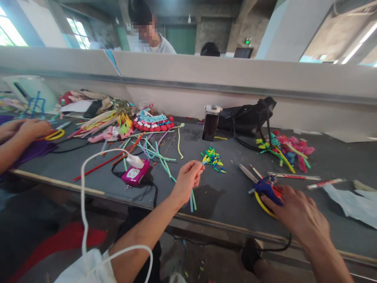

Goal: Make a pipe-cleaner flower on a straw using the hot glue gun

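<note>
Looks like a part-way job to me. The dark worktop (pixel 232 200) has a scatter of long loose strips (pixel 165 158) left of centre, and those look untouched, so I'd guess there's plenty left. The right hand (pixel 303 210) is at the near edge, right of centre, fingers bent over a blue tool (pixel 266 190) and some scissors (pixel 247 172) whose blades aim at the far edge, leaning left. Can't tell if it's actually gripping either one. The left hand (pixel 188 179) is closer to the middle of the near edge, thumb and fingers pinched tight on a couple of thin strips (pixel 192 199). Just past the fingertips is a pile (pixel 213 157) of short blue, green and yellow bits, which I'd count as the done part. The held ones run roughly near edge to far edge: tails dangling toward the near edge, tips poking out at the pile, angled a bit right.
</note>
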Motion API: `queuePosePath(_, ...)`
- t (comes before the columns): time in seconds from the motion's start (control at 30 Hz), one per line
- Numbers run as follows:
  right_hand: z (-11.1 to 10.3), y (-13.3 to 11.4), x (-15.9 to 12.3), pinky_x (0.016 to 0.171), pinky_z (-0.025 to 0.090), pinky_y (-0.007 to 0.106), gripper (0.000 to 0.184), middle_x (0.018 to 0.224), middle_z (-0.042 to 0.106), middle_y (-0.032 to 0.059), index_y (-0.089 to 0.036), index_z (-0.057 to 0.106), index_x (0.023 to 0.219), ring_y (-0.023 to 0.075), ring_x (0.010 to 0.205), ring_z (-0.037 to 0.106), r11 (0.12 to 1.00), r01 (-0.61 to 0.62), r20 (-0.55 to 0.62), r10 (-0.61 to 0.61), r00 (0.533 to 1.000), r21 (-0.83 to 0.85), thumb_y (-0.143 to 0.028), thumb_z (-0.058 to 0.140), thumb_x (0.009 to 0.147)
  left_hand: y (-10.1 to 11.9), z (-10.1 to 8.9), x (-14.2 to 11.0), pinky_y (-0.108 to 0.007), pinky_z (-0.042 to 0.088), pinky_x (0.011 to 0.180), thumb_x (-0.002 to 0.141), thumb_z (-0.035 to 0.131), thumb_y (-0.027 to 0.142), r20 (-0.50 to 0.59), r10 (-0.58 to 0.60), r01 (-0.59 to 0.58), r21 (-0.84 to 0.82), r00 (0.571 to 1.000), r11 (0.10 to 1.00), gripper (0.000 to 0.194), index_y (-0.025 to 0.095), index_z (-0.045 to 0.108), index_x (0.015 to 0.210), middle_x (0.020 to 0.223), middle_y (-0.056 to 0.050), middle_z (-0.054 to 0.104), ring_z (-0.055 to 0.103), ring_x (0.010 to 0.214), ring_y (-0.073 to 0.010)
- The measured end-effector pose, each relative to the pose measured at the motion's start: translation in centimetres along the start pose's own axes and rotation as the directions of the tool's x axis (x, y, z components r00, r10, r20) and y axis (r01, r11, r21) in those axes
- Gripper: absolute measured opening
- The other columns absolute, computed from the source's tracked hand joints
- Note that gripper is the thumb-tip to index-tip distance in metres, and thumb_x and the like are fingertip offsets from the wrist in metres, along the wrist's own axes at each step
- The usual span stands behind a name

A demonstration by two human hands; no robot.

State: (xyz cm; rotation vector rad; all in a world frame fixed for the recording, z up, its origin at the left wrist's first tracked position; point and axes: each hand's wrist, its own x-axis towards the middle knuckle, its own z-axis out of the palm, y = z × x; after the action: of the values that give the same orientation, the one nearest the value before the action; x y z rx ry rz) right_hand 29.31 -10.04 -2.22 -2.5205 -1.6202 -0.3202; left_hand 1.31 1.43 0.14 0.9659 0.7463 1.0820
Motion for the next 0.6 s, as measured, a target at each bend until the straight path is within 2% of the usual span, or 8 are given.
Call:
queuePosePath(0.13,1.9,1.9,-0.2,0.074,0.049,0.043,0.059,0.101,0.068,0.0134,-0.019,0.057,0.126,0.0355,0.091,0.065,0.999,0.005,0.110,-0.010,0.994,0.046,-0.059,0.044,0.084,-0.1,0.2,-0.1,-0.018,0.013,0.039,0.079,0.065,0.039,0.011,-0.025,0.025,-0.009,1.000,1.000,0.027,0.013,0.056,0.075,0.057,0.007,0.037,0.024,0.040,-0.0011)
queuePosePath(0.27,2.5,1.6,0.2,0.068,0.048,0.038,0.052,0.099,0.071,0.0124,-0.018,0.053,0.129,0.0326,0.088,0.068,0.993,-0.038,0.205,0.014,0.979,0.114,-0.044,0.043,0.084,-0.1,0.4,-0.2,-0.018,0.011,0.039,0.079,0.065,0.040,0.011,-0.050,0.050,0.005,0.999,0.999,0.029,0.013,0.057,0.075,0.058,0.007,0.036,0.023,0.040,-0.0006)
queuePosePath(0.37,2.1,1.1,0.8,0.063,0.047,0.037,0.050,0.092,0.071,0.0135,-0.017,0.057,0.123,0.0323,0.083,0.069,0.984,-0.120,0.238,0.087,0.967,0.130,-0.042,0.045,0.081,-0.1,0.5,-0.3,-0.018,0.011,0.039,0.078,0.065,0.041,0.004,-0.062,0.062,0.024,0.998,0.998,0.029,0.014,0.057,0.073,0.056,0.008,0.035,0.022,0.039,-0.0005)
queuePosePath(0.43,1.5,1.1,1.2,0.060,0.046,0.037,0.051,0.085,0.071,0.0143,-0.016,0.060,0.117,0.0324,0.076,0.068,0.968,-0.205,0.221,0.170,0.960,0.147,-0.048,0.046,0.080,0.0,0.6,-0.4,-0.018,0.012,0.039,0.078,0.065,0.040,0.002,-0.064,0.064,0.041,0.998,0.997,0.028,0.014,0.056,0.072,0.055,0.008,0.034,0.022,0.039,-0.0007)
queuePosePath(0.5,0.7,1.1,1.4,0.060,0.046,0.037,0.053,0.081,0.070,0.0134,-0.015,0.063,0.109,0.0310,0.072,0.066,0.931,-0.269,0.137,0.241,0.961,0.246,-0.054,0.050,0.076,0.0,0.6,-0.4,-0.018,0.013,0.039,0.078,0.065,0.041,-0.001,-0.065,0.065,0.054,0.998,0.996,0.029,0.014,0.056,0.072,0.054,0.008,0.033,0.022,0.040,-0.0011)
queuePosePath(0.57,-0.4,0.9,1.2,0.061,0.047,0.036,0.050,0.075,0.068,0.0097,-0.016,0.066,0.098,0.0276,0.068,0.064,0.852,-0.264,0.007,0.293,0.956,0.452,-0.058,0.056,0.072,0.0,0.6,-0.4,-0.018,0.013,0.039,0.078,0.065,0.041,0.000,-0.068,0.068,0.061,0.998,0.996,0.029,0.014,0.056,0.072,0.054,0.008,0.033,0.022,0.040,-0.0012)
queuePosePath(0.6,-1.0,0.6,1.0,0.060,0.048,0.035,0.048,0.073,0.066,0.0074,-0.017,0.066,0.093,0.0250,0.065,0.062,0.776,-0.226,-0.039,0.306,0.951,0.589,-0.058,0.059,0.071,-0.1,0.6,-0.4,-0.018,0.013,0.039,0.077,0.066,0.041,0.001,-0.071,0.071,0.063,0.997,0.996,0.029,0.014,0.055,0.071,0.054,0.008,0.033,0.022,0.040,-0.0013)
